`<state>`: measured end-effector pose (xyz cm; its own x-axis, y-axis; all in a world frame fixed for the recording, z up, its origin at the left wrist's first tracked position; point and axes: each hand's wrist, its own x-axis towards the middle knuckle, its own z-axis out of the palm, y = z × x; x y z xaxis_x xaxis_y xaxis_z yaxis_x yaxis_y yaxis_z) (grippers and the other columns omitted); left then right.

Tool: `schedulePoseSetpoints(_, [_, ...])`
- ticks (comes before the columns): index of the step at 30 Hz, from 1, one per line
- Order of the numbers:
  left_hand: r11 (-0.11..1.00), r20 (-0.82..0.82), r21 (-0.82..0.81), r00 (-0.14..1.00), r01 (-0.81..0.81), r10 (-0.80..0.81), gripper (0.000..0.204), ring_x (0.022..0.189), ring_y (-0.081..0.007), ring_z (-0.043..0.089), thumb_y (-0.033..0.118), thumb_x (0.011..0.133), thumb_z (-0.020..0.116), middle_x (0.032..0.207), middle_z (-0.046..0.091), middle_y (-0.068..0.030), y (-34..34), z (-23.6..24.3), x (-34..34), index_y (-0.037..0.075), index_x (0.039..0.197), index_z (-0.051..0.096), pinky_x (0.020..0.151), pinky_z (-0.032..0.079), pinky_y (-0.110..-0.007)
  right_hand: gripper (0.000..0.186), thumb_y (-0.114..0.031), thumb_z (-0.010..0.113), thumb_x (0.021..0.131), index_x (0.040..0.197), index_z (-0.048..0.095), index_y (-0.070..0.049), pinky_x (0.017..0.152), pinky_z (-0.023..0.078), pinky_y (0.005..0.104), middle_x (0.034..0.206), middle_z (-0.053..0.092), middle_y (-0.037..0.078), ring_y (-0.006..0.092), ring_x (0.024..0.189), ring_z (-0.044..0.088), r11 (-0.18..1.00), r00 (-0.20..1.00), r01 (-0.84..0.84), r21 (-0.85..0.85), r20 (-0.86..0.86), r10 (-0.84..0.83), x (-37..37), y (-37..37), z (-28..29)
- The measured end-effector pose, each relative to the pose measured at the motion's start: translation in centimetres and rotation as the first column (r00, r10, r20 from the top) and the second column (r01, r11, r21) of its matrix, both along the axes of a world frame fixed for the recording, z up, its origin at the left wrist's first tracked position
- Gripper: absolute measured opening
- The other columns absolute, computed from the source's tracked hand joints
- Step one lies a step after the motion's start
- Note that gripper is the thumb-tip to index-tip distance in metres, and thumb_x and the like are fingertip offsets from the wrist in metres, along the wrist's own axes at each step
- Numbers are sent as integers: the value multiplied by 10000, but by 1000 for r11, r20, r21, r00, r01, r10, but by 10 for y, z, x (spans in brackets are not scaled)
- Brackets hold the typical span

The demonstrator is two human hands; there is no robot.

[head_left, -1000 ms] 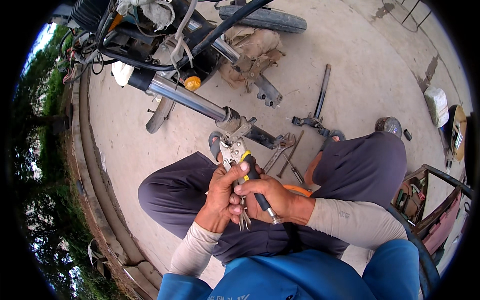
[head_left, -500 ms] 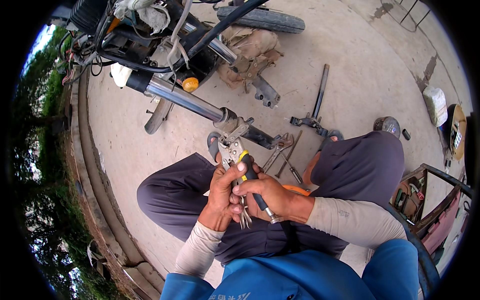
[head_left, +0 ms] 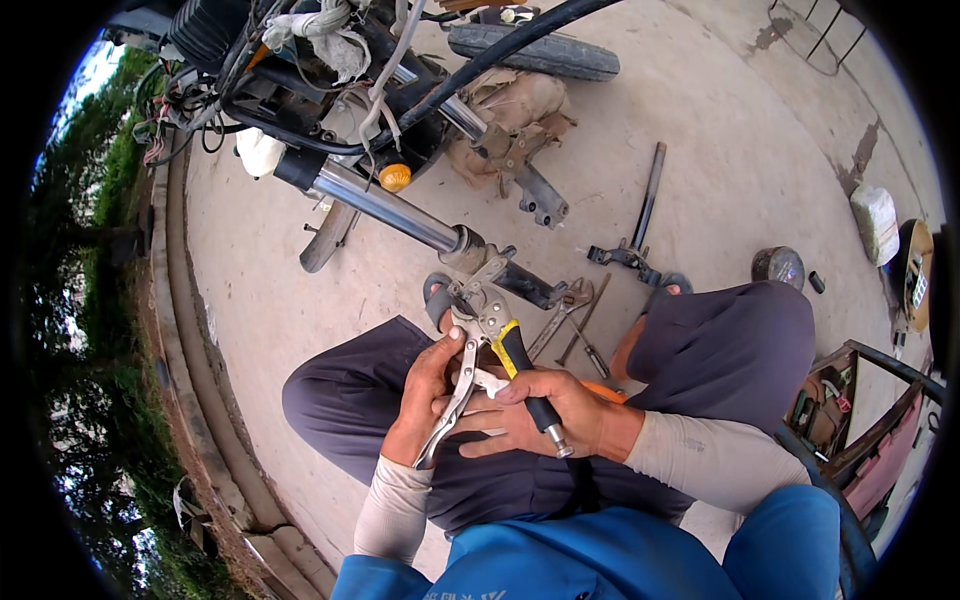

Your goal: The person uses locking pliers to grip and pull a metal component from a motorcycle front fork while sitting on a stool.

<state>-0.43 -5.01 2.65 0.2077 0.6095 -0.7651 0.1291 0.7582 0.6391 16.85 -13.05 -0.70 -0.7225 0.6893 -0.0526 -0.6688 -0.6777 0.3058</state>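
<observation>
A pair of locking pliers [head_left: 505, 345] with a black and yellow grip is between my hands, its two handles spread apart. My left hand [head_left: 424, 390] holds the bare silver lever, thumb near the pivot. On the grip side, my right hand [head_left: 560, 400] has its thumb over the black handle, with several fingers stretched toward the lever. The jaws point away from me, overlapping the lower end of a motorcycle fork leg [head_left: 390, 213] in the picture; whether they touch it I cannot tell. An adjustable wrench [head_left: 570, 298] lies on the ground just beyond my right hand.
The partly stripped motorcycle [head_left: 330, 90] fills the far left, with an orange indicator [head_left: 395, 177]. A screwdriver [head_left: 592, 352], a steering stem [head_left: 640, 220], a tyre [head_left: 540, 50] and a round tin [head_left: 775, 266] are on the concrete. A metal-framed tool box [head_left: 860, 400] stands right.
The pliers' handles have swung apart; they were close together before. My left hand has shifted onto the silver lever, and my right fingers have stretched out. The view has shifted slightly.
</observation>
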Motion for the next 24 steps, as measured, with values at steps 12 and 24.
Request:
schedulePoseSetpoints(12, [978,158,165,975,129,-155,823,1351,-296,469,309,913,752,1477,471,-191,-81,-8,26,-46,1505,304,1156,364,-419,752,-216,702,830,1453,387,63,1070,351,654,1256,494,243,428,1197,534,526,-240,-780,340,613,-753,9,-49,3])
schedulePoseSetpoints(24, [992,554,12,827,-122,95,760,1448,-345,399,303,927,582,1607,328,-220,-59,-24,64,44,1566,263,1200,328,-462,1040,-485,840,694,1510,393,-20,1093,318,635,1133,518,228,418,1092,554,598,-466,-781,179,470,-750,59,-4,51])
